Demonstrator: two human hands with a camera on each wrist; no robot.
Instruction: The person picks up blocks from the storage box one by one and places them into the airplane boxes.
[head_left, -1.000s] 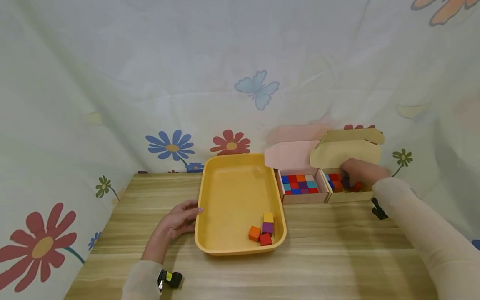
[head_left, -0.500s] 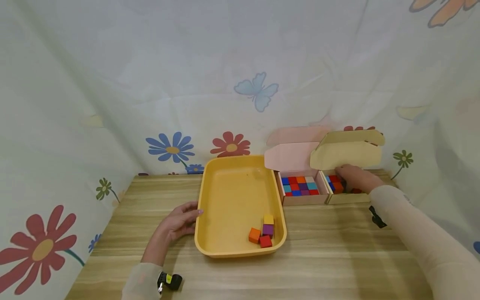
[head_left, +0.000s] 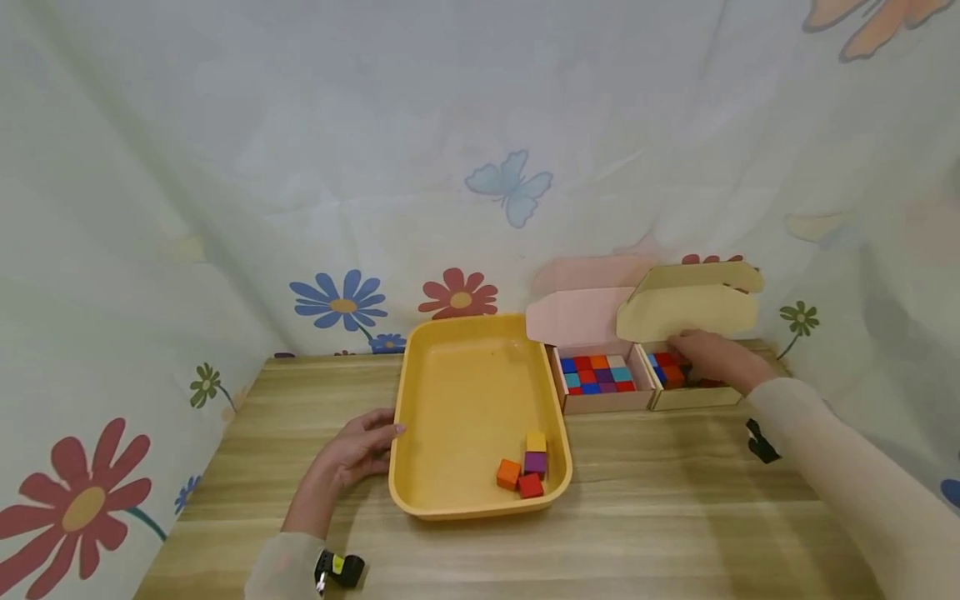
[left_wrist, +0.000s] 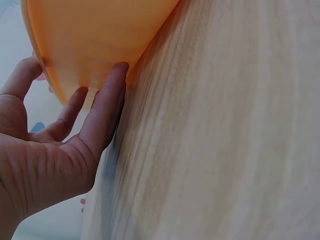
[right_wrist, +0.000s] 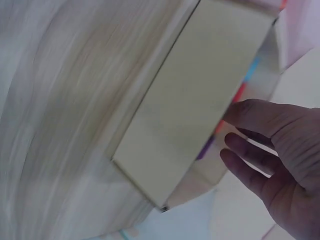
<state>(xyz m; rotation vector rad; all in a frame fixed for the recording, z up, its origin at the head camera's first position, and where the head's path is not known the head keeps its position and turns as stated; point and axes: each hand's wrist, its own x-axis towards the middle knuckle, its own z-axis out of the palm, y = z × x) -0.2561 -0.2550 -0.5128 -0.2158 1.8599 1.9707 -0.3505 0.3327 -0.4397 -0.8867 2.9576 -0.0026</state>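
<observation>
My left hand point(head_left: 358, 450) holds the left side of a yellow tray point(head_left: 465, 392), thumb over the rim and fingers against the outer wall point(left_wrist: 90, 45). An orange cube point(head_left: 507, 474), a red cube point(head_left: 531, 486), a purple cube point(head_left: 535, 463) and a yellow cube point(head_left: 536, 442) lie in the tray's near right corner. My right hand point(head_left: 712, 358) reaches into a pale yellow box point(head_left: 697, 397) of coloured cubes. In the right wrist view, the thumb and index fingertips dip behind the box wall point(right_wrist: 175, 100); I cannot tell whether they pinch a cube.
A pink box point(head_left: 609, 405) with rows of coloured cubes stands between the tray and the pale yellow box. Both boxes have raised lids, the pale yellow lid point(head_left: 686, 312) overlapping the pink one. Behind the wooden table point(head_left: 637, 525) hangs a flowered cloth point(head_left: 375, 208).
My right hand has shifted slightly left and lower inside the pale yellow box, over the cubes. The left hand has stayed on the tray. The head view has tilted slightly.
</observation>
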